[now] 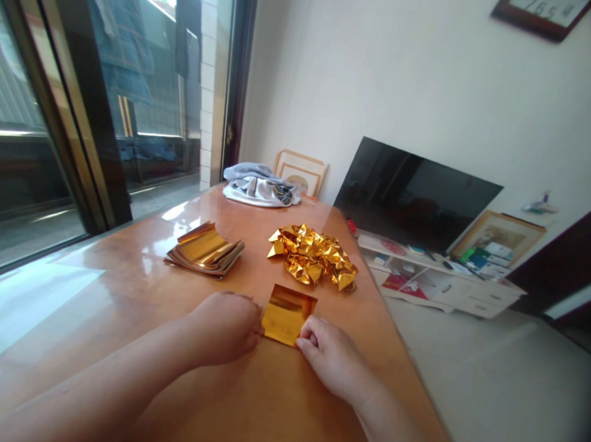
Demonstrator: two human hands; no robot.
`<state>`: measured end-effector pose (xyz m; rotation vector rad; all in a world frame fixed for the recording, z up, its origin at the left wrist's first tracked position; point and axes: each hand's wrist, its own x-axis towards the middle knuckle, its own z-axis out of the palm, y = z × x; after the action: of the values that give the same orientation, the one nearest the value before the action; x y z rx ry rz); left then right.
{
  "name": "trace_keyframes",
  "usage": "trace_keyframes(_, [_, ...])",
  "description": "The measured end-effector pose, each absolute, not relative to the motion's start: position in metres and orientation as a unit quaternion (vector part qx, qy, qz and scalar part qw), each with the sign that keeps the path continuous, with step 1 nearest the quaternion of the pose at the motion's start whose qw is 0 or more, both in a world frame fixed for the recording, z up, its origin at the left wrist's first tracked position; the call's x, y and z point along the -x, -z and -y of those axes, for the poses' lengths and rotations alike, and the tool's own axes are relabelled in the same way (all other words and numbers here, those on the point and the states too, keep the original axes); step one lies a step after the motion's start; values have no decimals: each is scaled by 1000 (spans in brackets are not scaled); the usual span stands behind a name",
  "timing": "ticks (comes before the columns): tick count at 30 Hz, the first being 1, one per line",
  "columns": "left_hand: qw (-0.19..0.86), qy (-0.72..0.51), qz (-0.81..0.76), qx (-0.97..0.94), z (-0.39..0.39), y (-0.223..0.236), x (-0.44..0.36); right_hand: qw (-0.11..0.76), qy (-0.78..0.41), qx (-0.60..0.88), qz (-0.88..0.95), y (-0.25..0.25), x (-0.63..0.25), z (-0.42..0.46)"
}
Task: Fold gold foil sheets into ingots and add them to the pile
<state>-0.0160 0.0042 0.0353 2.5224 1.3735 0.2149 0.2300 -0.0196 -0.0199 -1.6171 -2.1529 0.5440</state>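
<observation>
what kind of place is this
Looks like a living room in a home: a flat-screen TV on a low white cabinet, framed pictures leaning by the wall, and laundry hanging beyond the glass door.

a dark tv (417,195) (tilted) on a white cabinet (491,299)

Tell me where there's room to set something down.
Bare wood shows on the table left of the foil stack, and between that stack and the grey cloth. It's crowded at the left hand and right hand, by the foil square and crumpled foil heap.
</observation>
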Motion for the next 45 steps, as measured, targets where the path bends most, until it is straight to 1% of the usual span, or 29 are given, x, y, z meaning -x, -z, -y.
trace_keyframes(3, [112, -55, -484, -866, -9, -32, 15, 197, -196, 571, 772, 19, -230, 20])
trace_keyframes(6, [108, -78, -501, -855, -14, -30, 12, 197, -204, 565, 775, 20, -231, 20])
trace_keyframes(13, [178, -107, -524, -826, -20, -20, 6, 204, -217, 573, 764, 23, -231, 19])
trace_keyframes(20, [213, -99, -529, -815, -22, -9, 6, 218, -202, 573, 764, 22, -229, 19])
trace_keyframes(24, [230, -104, -514, -820, -22, -9, 7, 226, -215, 572, 758, 23, -228, 19])
trace_keyframes(28, [244, -129, -521, -808, -26, -3, 6, 243, -233, 569, 750, 26, -230, 17])
trace_keyframes(30, [262, -162, -541, -783, -29, 3, 4, 264, -246, 571, 737, 27, -230, 16])
trace_keyframes(33, [323, -244, -567, -717, -34, 7, 1, 315, -296, 574, 696, 23, -228, 15])
trace_keyframes(36, [436, -308, -547, -645, -31, 2, -2, 374, -355, 556, 652, 14, -223, 16])
trace_keyframes(39, [557, -330, -452, -614, -20, -9, -6, 417, -400, 520, 629, 7, -217, 19])
trace_keyframes(41, [623, -353, -361, -597, -13, -15, -10, 427, -426, 500, 621, 7, -214, 21])
trace_keyframes(43, [660, -374, -293, -582, -9, -17, -14, 431, -444, 488, 616, 10, -211, 22])
trace_keyframes(45, [669, -387, -262, -578, -8, -15, -18, 433, -449, 481, 616, 12, -209, 23])
